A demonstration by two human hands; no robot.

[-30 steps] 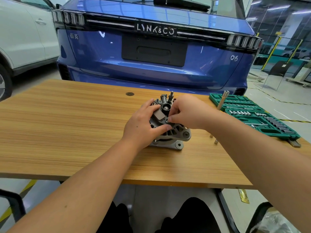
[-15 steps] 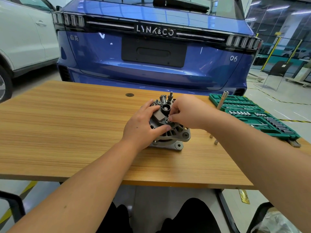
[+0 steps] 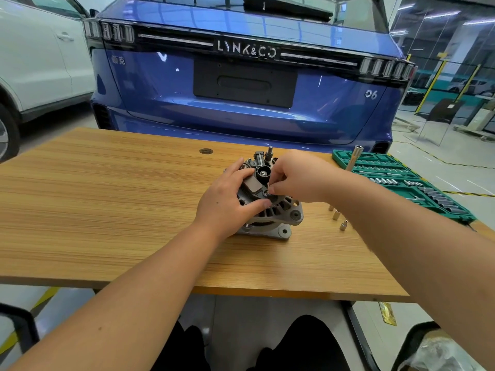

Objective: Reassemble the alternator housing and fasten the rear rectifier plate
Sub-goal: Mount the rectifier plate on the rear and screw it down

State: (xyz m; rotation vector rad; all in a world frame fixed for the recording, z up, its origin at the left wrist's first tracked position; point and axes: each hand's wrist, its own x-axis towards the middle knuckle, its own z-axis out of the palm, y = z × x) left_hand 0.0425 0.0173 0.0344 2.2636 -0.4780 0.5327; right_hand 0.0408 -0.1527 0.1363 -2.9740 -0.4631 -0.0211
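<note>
A: Alternator (image 3: 278, 218) sits left of the socket case (image 3: 396, 178); left hand (image 3: 227, 204) grips its housing.
B: Right hand (image 3: 297, 175) pinches a fastener into the rectifier plate (image 3: 251, 186). Probably hand-starting; a socket next.

One head-worn view looks forward and down, close over the tabletop (image 3: 107, 210); both hands lie just ahead, centre frame.
</note>
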